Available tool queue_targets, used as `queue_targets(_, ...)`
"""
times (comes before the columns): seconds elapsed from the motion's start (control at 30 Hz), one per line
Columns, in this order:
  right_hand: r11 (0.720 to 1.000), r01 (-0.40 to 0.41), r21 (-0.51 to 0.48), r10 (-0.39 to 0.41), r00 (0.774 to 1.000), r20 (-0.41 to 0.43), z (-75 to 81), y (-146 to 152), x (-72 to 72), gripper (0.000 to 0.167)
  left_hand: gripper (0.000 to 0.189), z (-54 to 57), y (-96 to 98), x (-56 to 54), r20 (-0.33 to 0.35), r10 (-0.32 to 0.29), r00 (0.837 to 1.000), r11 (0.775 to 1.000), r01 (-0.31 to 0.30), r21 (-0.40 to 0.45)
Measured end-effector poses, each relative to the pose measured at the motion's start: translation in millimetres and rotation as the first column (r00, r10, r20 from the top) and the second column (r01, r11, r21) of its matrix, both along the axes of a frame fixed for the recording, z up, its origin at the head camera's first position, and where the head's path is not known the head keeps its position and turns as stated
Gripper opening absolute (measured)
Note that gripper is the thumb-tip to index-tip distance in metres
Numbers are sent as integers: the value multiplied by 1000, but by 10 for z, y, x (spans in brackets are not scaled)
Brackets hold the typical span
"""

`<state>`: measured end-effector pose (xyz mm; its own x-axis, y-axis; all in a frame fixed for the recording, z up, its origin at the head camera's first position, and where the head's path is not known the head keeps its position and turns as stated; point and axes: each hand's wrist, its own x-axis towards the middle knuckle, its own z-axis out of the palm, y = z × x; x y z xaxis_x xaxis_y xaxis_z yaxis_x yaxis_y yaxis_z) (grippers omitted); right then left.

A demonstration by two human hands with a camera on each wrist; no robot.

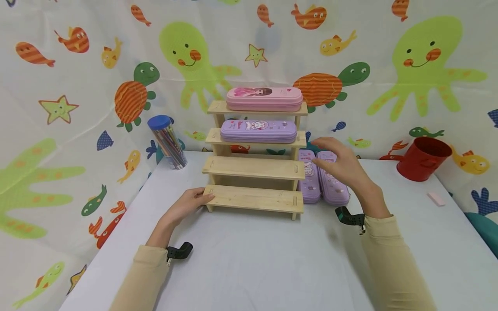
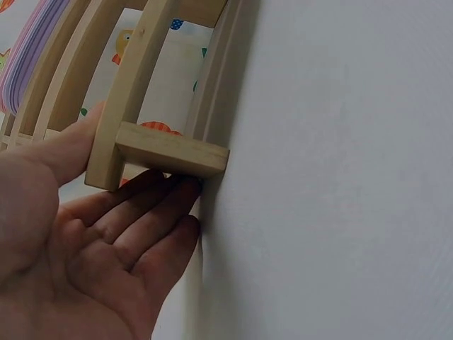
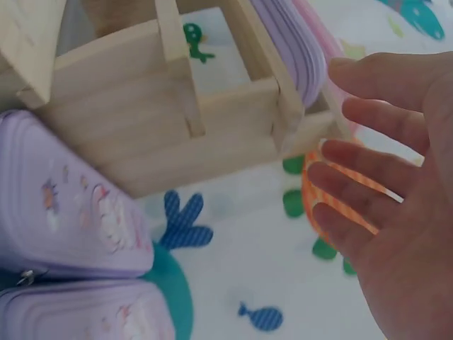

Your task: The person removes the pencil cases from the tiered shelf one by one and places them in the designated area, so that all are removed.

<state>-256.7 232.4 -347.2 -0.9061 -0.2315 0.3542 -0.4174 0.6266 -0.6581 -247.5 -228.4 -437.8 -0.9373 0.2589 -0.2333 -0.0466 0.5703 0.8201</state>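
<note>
The wooden rack stands on the tabletop, which stretches wide before its lowest step. My left grip holds that step's left end; my right grip is spread, holding nothing, near the purple case one step below the top. Rack and case run lengthwise left to right.

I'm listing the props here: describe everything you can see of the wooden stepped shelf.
The wooden stepped shelf, pale and seemingly unpainted, stands upright on the white table, its four flat tiers stepping back as they rise. A pink case lies on the top tier, a purple case on the next. The left hand grips the bottom tier's left end.
</note>
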Motion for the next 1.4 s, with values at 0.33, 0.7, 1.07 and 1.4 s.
queue_targets(0.33, 995, -80, 67, 88, 988, -126, 297, -251, -174, 51, 67, -9, 78, -49, -17, -5, 1000, 1000, 5, 2)
queue_targets(0.7, 988, -93, 119, 101, 993, -59, 388, -532, -399, 54, 64, -9, 71, -4, -12, -1, 1000, 1000, 1, 4)
queue_targets(1.07, 986, -54, 159, 62, 997, -51, 401, -658, -481, 55, 63, -11, 76, -27, -24, -8, 1000, 1000, 8, 2)
queue_targets(1.4, 989, -49, 139, 64, 992, -105, 354, -830, -482, 46, 65, 10, -6, 9, -18, 12, 1000, 1000, -12, -7)
